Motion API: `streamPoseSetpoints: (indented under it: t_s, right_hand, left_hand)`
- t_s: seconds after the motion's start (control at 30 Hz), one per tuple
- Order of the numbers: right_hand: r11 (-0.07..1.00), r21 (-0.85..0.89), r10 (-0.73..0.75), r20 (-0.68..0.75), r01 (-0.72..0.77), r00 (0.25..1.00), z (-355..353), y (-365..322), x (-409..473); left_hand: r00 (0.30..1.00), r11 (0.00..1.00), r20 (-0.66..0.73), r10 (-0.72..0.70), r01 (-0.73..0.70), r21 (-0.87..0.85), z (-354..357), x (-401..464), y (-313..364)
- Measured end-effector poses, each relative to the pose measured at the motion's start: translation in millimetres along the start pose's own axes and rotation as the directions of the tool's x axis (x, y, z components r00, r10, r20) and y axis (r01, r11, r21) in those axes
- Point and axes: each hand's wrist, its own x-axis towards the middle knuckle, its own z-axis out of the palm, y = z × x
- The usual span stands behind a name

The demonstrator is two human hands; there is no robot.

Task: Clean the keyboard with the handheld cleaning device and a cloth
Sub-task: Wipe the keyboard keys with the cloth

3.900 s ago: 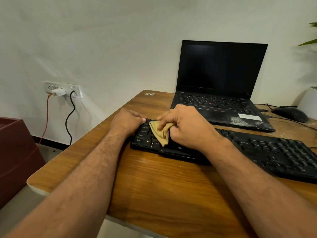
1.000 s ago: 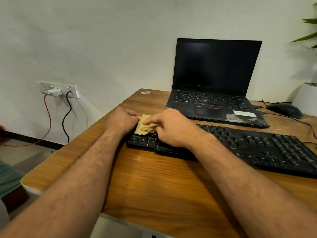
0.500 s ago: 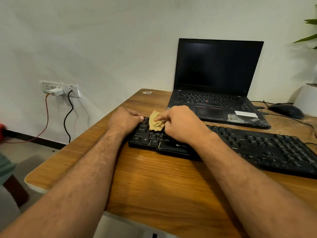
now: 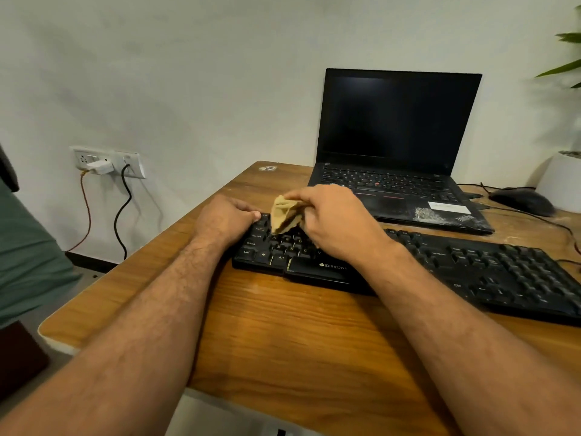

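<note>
1. tan cloth (image 4: 284,214) is bunched in the right hand (image 4: 333,221), fingers and thumb curled round it; a loose fold hangs onto the upper-left key rows. bunching likely gives a firm small pad that can get between keys instead of skating over them.
2. left hand (image 4: 224,217) sits at the left end of the black keyboard (image 4: 471,265), fingers curled over its top-left corner with the thumb tip touching the edge. judged purpose: bracing the board so wiping strokes do not push it across the wooden desk (image 4: 283,335).
3. keyboard lies flat near the desk's front, running from centre to the right edge of view, just in front of the open laptop (image 4: 399,146). that keeps it within easy reach of both forearms.
4. wiping is on the left end only; the middle and right key blocks are uncovered. judged progress: cloth pass under way, much of the board left to do.
5. handheld cleaning device: not visible in this view; cannot tell where it is.
6. mouse (image 4: 522,201) and its cable lie behind the keyboard's right end, beside a white pot (image 4: 562,184); well apart from the working hands, so no snag risk at present.
7. wall socket (image 4: 107,162) with two plugs is off to the left, clear of the desk.
</note>
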Motion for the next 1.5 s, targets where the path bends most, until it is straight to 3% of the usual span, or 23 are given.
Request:
streamPoseSetpoints:
  t_s: [0.1,0.2,0.37,0.53,0.63,0.7,0.8,0.87,0.93,1.07,1.23,1.3,1.4,1.5]
  right_hand:
    - [0.997,0.019,-0.074,0.135,0.072,0.988,11,-8,0]
    - [0.999,0.016,-0.051,0.215,0.049,0.975,6,-9,4]
    - [0.987,0.157,-0.043,0.162,0.017,0.986,-12,-1,0]
    - [0.989,0.094,-0.134,0.247,0.114,0.960,6,-8,-1]
    - [0.993,-0.094,0.080,0.125,-0.069,0.989,7,0,7]
    - [0.983,-0.134,0.132,0.066,-0.122,0.989,6,7,7]
    - [1.000,-0.016,0.026,0.056,-0.025,0.998,2,4,1]
    - [0.998,0.012,-0.068,0.129,0.067,0.989,2,-6,-2]
    - [0.999,-0.036,-0.020,0.152,0.025,0.988,7,-12,0]
    - [0.967,-0.229,0.121,0.038,-0.110,0.992,6,2,5]
    - [0.996,0.024,-0.090,0.137,0.088,0.986,0,-8,-7]
    - [0.998,-0.012,-0.053,0.173,0.055,0.983,6,-15,-6]
    - [0.972,-0.212,0.122,0.073,-0.104,0.990,5,-9,2]
    - [0.979,-0.141,0.151,0.032,-0.145,0.988,-2,-1,0]
  left_hand:
    - [0.999,0.999,-0.031,0.021,-0.020,0.037,-1,0,0]
    - [0.999,0.998,-0.034,0.026,-0.024,0.059,-1,-2,1]
    - [0.999,0.998,-0.021,0.025,-0.024,0.058,-1,-2,1]
    - [1.000,1.000,-0.028,0.010,-0.010,0.023,-1,0,0]
    - [1.000,1.000,-0.010,0.005,-0.005,0.005,0,0,0]
    - [1.000,1.000,0.002,0.004,-0.004,0.012,0,-1,0]
    - [1.000,1.000,0.002,0.015,-0.015,0.014,-1,-1,1]
    - [0.999,0.999,-0.011,0.034,-0.034,0.029,-2,-3,3]
    - [0.999,0.999,-0.013,0.039,-0.039,0.028,-3,-5,4]
    - [1.000,1.000,0.003,0.005,-0.005,0.015,-1,-6,5]
    - [1.000,0.999,-0.022,0.011,-0.010,0.033,-2,-5,5]
    - [1.000,0.999,-0.029,0.012,-0.011,0.038,-2,-6,5]
    - [1.000,1.000,-0.017,-0.004,0.004,0.017,-1,-6,4]
    - [1.000,1.000,0.001,-0.020,0.020,-0.001,-1,-6,5]
